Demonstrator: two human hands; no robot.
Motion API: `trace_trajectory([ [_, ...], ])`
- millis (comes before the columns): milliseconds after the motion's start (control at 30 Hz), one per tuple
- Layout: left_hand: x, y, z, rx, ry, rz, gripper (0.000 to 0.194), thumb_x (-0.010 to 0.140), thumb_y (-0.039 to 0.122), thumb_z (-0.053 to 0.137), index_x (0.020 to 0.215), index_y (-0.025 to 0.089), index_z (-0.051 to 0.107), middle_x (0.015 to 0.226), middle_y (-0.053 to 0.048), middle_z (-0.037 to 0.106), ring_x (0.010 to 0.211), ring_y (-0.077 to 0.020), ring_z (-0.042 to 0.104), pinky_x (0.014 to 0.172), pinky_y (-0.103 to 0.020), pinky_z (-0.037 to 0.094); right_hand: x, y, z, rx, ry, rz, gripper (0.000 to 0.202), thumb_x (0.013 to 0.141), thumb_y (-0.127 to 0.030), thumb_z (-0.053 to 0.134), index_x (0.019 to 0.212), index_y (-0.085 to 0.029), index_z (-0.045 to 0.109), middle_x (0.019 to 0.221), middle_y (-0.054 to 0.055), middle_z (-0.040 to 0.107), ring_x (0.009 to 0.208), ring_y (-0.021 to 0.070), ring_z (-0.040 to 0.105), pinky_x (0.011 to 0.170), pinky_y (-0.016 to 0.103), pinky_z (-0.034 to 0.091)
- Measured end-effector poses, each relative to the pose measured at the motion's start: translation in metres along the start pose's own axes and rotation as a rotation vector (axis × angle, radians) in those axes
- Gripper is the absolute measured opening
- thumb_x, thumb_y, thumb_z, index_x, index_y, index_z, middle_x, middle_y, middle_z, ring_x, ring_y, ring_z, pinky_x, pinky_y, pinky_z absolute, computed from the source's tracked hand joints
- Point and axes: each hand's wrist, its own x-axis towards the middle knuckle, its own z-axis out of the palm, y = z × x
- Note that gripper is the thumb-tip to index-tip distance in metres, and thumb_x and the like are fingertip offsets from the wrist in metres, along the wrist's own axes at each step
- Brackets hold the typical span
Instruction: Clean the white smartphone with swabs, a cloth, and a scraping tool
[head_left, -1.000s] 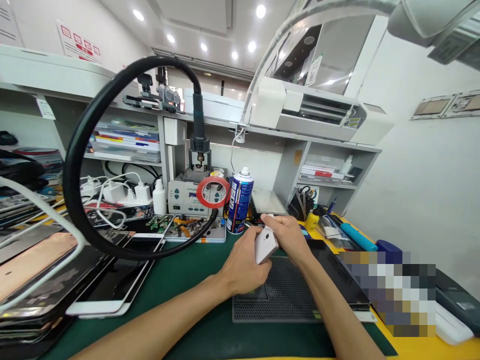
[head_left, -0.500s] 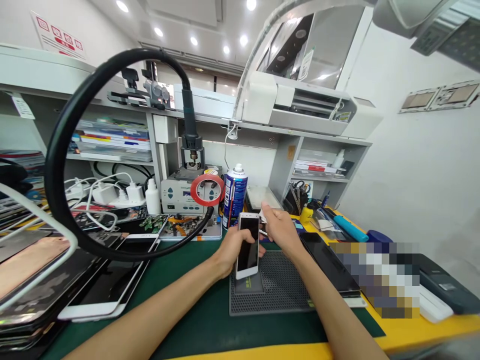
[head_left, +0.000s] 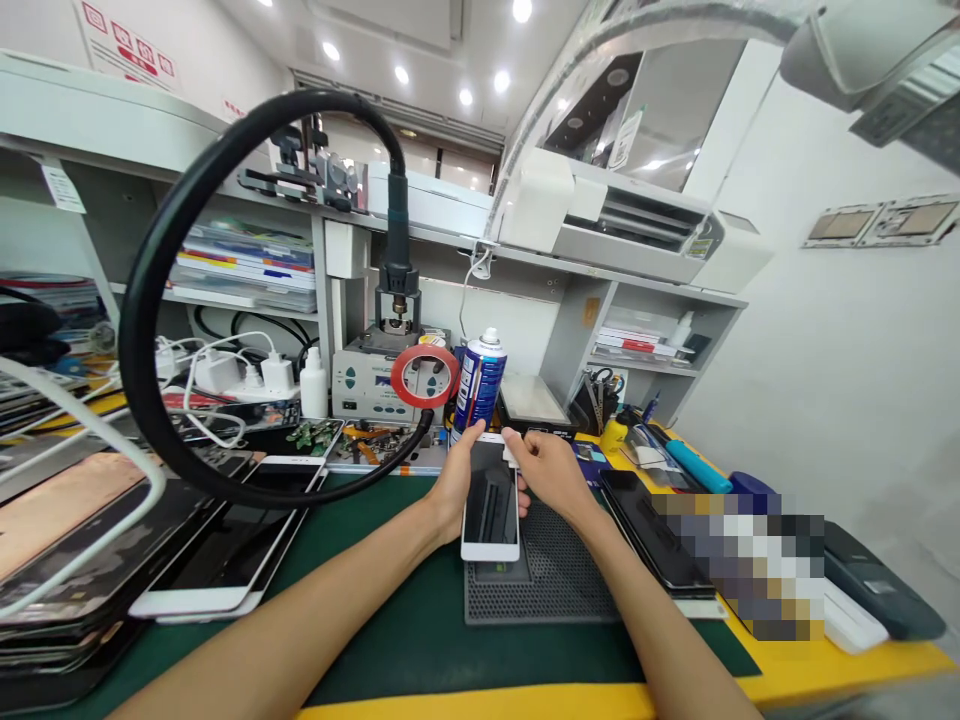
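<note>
A white smartphone with a dark, reflecting screen is held upright in front of me, above a grey perforated mat. My left hand grips it by the left edge, thumb along the side near the top, with fingertips showing past the right edge. At the phone's upper right corner is my right hand, its thumb and finger pinched on a small white piece that touches the screen. What this piece is I cannot make out. Just behind the phone stands a blue spray can.
Left lie white phone screens and a stack of dark panels. A thick black hose loops up from the rework station, where red tape leans. Right are a black tablet-like panel and a yellow bottle.
The phone has turned to face me more squarely. My right hand has come in over its upper right corner, bringing the small white piece onto the screen. The whole view has shifted slightly.
</note>
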Motion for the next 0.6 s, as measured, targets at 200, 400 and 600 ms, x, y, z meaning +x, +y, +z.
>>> trace_trajectory([
  [200, 0.0013, 0.0003, -0.0045, -0.03, -0.068, 0.009, 0.069, 0.08, 0.076, 0.037, 0.079, 0.013, 0.065, 0.071, -0.014, 0.069, 0.068, -0.0284, 0.069, 0.062, -0.039, 0.057, -0.0009, -0.0012, 0.0043, 0.189, -0.056, 0.061, 0.048, 0.086, -0.065, 0.047, 0.067, -0.021, 0.046, 0.046, -0.003, 0.053, 0.044, 0.0137, 0.052, 0.047, 0.022, 0.035],
  [400, 0.0033, 0.0002, -0.0057, 0.085, -0.114, -0.009, 0.061, 0.079, 0.07, 0.05, 0.078, 0.011, 0.064, 0.074, -0.014, 0.069, 0.068, -0.0267, 0.069, 0.067, -0.04, 0.057, -0.0001, -0.0045, 0.0071, 0.36, -0.144, 0.185, 0.05, 0.081, -0.068, 0.052, 0.066, -0.02, 0.047, 0.04, -0.005, 0.045, 0.035, 0.0101, 0.044, 0.037, 0.019, 0.029],
  [600, 0.0023, -0.002, -0.0062, 0.243, -0.093, 0.081, 0.028, 0.076, 0.033, 0.07, 0.086, 0.007, 0.066, 0.084, -0.016, 0.07, 0.071, -0.0268, 0.07, 0.073, -0.042, 0.058, 0.0009, -0.0012, 0.0069, 0.599, -0.241, 0.34, 0.051, 0.077, -0.067, 0.059, 0.067, -0.019, 0.049, 0.044, -0.005, 0.047, 0.035, 0.0076, 0.041, 0.033, 0.017, 0.028],
])
